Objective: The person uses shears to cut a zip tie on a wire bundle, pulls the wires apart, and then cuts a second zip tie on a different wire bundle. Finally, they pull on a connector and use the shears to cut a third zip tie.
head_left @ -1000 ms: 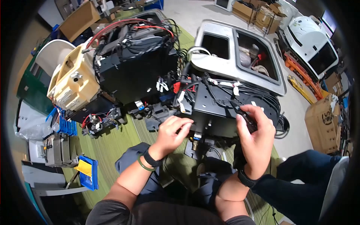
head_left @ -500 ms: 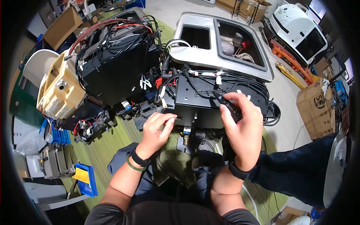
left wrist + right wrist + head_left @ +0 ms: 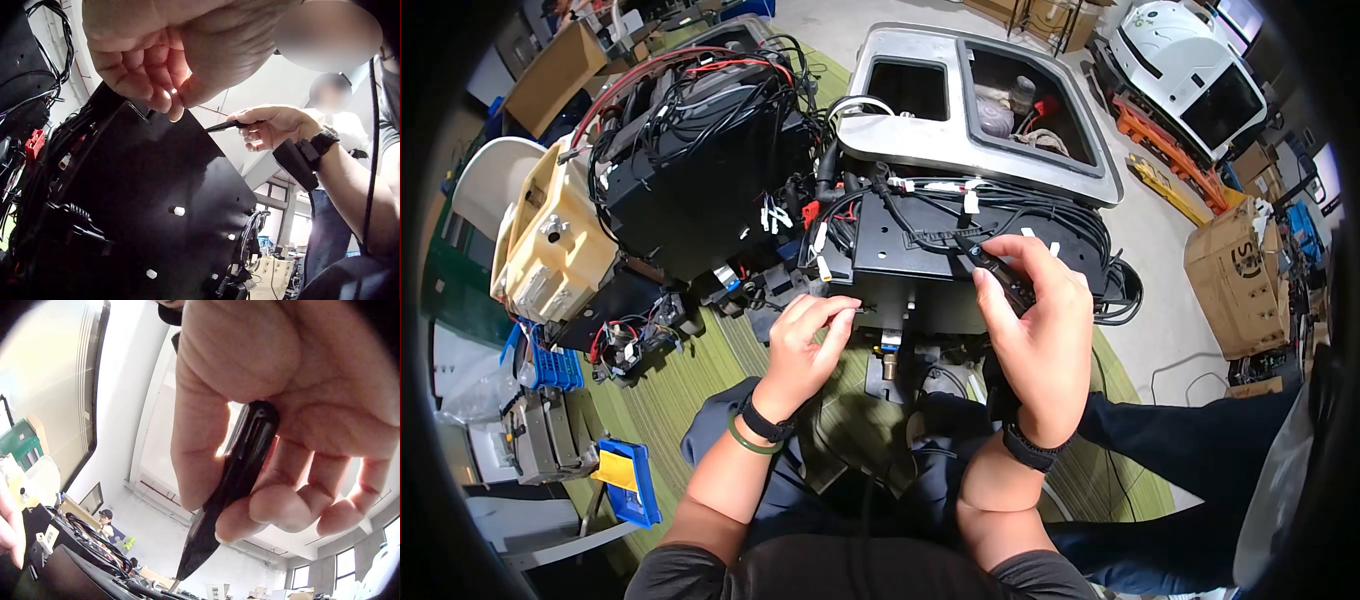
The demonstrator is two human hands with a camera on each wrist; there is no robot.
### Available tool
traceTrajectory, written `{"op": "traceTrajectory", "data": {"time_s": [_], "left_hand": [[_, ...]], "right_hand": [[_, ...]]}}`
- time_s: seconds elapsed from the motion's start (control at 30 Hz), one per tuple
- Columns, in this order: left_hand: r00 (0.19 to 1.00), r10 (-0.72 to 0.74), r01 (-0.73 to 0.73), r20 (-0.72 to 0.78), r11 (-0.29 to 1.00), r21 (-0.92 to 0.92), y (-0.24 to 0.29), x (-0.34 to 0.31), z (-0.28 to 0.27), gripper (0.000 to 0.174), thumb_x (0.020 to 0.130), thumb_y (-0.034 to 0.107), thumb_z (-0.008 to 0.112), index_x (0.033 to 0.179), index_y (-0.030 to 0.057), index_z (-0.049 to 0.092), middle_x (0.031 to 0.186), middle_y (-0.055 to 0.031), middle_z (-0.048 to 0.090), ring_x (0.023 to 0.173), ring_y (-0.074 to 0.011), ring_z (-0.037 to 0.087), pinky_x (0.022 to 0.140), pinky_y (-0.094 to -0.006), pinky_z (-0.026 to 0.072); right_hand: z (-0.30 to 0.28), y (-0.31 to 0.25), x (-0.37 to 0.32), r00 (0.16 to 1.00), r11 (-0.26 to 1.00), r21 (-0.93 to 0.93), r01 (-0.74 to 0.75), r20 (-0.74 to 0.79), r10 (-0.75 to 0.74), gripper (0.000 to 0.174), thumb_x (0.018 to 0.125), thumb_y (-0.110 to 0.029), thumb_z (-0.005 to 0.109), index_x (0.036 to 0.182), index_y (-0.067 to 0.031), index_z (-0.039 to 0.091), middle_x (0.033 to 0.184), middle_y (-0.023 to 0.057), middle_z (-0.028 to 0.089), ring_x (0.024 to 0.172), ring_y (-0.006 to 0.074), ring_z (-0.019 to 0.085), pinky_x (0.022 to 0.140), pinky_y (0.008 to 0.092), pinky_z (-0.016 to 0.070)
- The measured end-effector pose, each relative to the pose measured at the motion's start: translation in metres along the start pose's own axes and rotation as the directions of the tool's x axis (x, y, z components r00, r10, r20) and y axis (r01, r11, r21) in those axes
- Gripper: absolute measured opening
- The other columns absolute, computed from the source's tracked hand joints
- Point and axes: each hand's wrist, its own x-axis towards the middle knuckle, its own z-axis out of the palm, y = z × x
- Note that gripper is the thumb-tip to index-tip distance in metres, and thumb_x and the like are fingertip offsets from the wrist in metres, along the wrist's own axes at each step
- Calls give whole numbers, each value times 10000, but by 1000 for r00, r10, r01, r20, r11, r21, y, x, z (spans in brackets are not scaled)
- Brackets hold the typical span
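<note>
In my right hand I hold a black pen-shaped tool between thumb and fingers. Its tapered end runs to a thin metal tip, pointing down at the cables on top of the black metal box. My left hand is at the box's near left edge, thumb and index finger pinched together. A thin dark piece shows at those fingertips; its kind cannot be made out. Bundled black cables with white tags lie along the box top.
Behind the box stands a grey-white frame with two openings. To the left are a second black box heaped with cables and a cream plastic part. A cardboard carton stands right. Another person's dark trouser leg is close at right.
The head view has shifted, so the scene sits further left and slightly higher. Both hands keep nearly the same places over the box, still gripping the same things.
</note>
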Motion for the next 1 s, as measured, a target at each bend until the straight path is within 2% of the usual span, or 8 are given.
{"op": "traceTrajectory", "data": {"time_s": [0.23,0.57,0.73,1.0], "left_hand": [[1000,2,-2,0,1000,0,0,0,-1,115,843,38,687,954,46,717,742,-65,639,675,-200,600,636,-313,485],[1000,-3,3,3,1000,0,1,1,-1,119,835,33,690,949,49,716,747,-64,644,673,-205,598,628,-316,484],[1000,-1,1,-7,1000,2,-1,0,0,120,830,34,693,946,53,715,764,-69,654,676,-216,600,630,-325,489],[1000,5,-5,-10,1000,1,-2,-1,-3,118,828,40,691,945,52,710,812,-85,680,704,-240,620,659,-336,503]], "right_hand": [[-1,0,1,999,999,13,-41,5,41,167,796,-118,698,953,-78,658,706,59,599,639,226,551,706,341,372],[0,2,1,999,998,41,-37,-20,38,157,797,-112,696,940,-62,658,714,66,610,626,230,548,692,341,378],[-2,-2,2,995,993,52,-104,14,103,157,801,-114,694,942,-55,662,739,82,630,663,246,579,699,346,389],[0,-4,2,993,992,57,-113,25,112,181,797,-103,709,965,-49,671,778,118,656,752,268,632,741,350,415]]}}
